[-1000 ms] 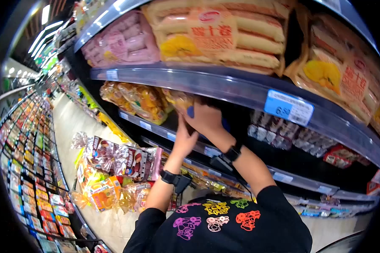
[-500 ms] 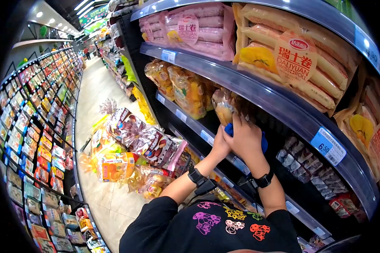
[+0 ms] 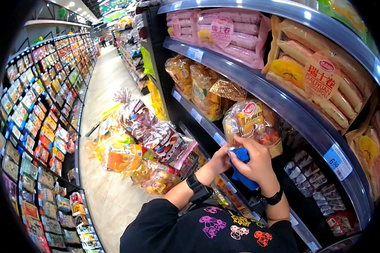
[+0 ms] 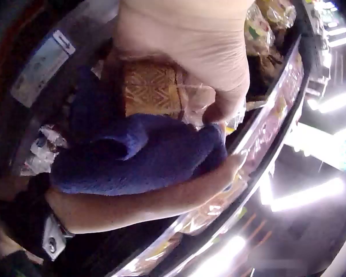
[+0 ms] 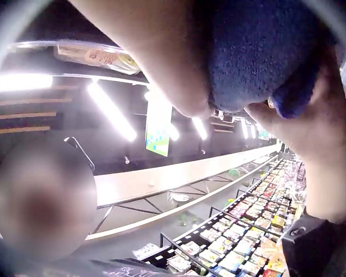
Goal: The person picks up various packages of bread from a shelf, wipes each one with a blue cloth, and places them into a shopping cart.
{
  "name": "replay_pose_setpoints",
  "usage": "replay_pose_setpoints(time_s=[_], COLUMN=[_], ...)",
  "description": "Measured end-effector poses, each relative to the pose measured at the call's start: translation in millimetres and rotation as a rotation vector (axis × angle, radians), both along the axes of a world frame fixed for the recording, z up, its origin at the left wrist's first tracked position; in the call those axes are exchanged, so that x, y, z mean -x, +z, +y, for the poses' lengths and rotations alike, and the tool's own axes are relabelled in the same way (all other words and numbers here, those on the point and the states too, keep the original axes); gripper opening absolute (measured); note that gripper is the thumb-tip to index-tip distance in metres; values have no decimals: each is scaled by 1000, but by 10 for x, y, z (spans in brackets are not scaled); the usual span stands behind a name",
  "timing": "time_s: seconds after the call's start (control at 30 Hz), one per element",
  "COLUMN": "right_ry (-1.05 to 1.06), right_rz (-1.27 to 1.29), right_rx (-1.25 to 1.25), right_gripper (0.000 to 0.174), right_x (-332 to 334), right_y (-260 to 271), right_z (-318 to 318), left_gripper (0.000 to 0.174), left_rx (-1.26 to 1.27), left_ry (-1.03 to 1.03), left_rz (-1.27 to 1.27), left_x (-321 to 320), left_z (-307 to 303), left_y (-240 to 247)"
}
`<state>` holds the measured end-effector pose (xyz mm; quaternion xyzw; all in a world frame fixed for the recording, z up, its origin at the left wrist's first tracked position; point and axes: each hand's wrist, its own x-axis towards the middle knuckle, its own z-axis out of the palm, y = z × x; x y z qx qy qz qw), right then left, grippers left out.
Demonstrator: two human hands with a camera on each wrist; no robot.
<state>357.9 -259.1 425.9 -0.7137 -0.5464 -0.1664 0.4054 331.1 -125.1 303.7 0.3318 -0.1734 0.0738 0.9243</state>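
Observation:
A clear bag of bread rolls (image 3: pixel 245 120) with a red-and-gold label and gold patterned ends stands at the front of the middle shelf. My left hand (image 3: pixel 221 160) grips its near lower corner; in the left wrist view, clear plastic shows by the curled fingers and the gold patterned end (image 4: pixel 153 86) lies beneath the palm. My right hand (image 3: pixel 257 159) is beside it, thumb and fingers curled round a bunched blue cloth (image 3: pixel 244 175), fingertips at the bag's lower face. The cloth (image 5: pixel 259 57) fills the right hand in the right wrist view.
More bagged bread (image 3: pixel 204 90) stands left on the same shelf. Swiss roll packs (image 3: pixel 321 78) fill the shelf above, whose price-tagged edge (image 3: pixel 274 90) overhangs the hands. A heap of bagged snacks (image 3: pixel 152 135) stands in the aisle at left, over a dark basket.
The bag of bread rolls has come from deep in the shelf to its front, its label now facing out. Both hands have drawn back with it, and the head view has turned left.

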Motion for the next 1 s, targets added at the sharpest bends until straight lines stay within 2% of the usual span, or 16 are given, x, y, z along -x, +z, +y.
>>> replay_pose_setpoints(time_s=[0.07, 0.17, 0.2, 0.23, 0.33, 0.37, 0.43, 0.5, 0.6, 0.83, 0.93, 1.0], right_ry=[63, 134, 165, 194, 213, 224, 195, 144, 50, -244, -223, -136], right_rz=[27, 94, 111, 134, 222, 242, 267, 266, 271, 119, 177, 337], right_rx=[21, 62, 49, 33, 70, 87, 49, 8, -107, -426, -453, -423], right_gripper=[43, 47, 48, 49, 47, 46, 45, 45, 43, 38, 36, 33], right_x=[20, 41, 44, 48, 90, 93, 83, 45, 86, 224, 304, 322], right_y=[-39, -38, -47, -59, -11, 8, -26, -84, -144, -414, -558, -715], right_z=[6, 15, 28, 43, -6, -7, -33, -81, -186, -622, -655, -614], left_gripper=[52, 53, 53, 53, 43, 40, 41, 44, 45, 59, 69, 78], left_rx=[-61, 31, -38, 20, -18, 51, 97, 111, 133, -117, -221, -301], left_ry=[41, 78, 155, 199, 201, 252, 292, 303, 295, 411, 396, 402], left_rz=[66, 157, 105, 178, 249, 259, 334, 250, 200, 91, 98, 113], left_x=[31, 40, 117, 144, 265, 289, 401, 387, 499, 788, 1114, 1422], left_z=[-4, -97, -140, -166, -118, -138, -166, -154, -172, -37, 27, 41], left_y=[-92, -74, -49, -62, -127, -178, -158, -352, -317, -549, -469, -411])
